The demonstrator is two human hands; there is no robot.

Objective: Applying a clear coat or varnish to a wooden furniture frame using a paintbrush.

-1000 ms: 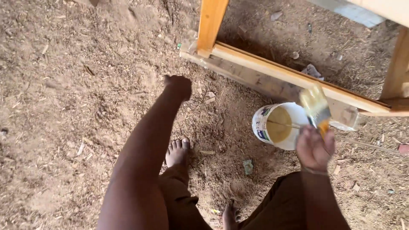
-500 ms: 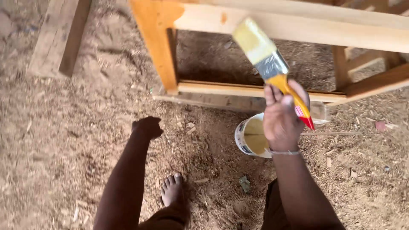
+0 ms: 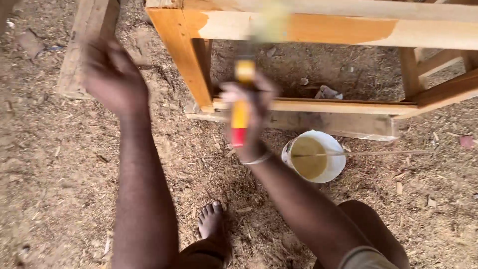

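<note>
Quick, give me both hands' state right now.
Left hand: open, holding nothing, raised near the wooden frame.
Right hand: closed around the paintbrush, which is motion-blurred.

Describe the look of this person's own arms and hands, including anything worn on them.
Both arms are bare, with no sleeves and no gloves. The left hand wears nothing that shows. The right hand is blurred; at its wrist sits a thin, pale bangle. No rings or markings can be made out.
</note>
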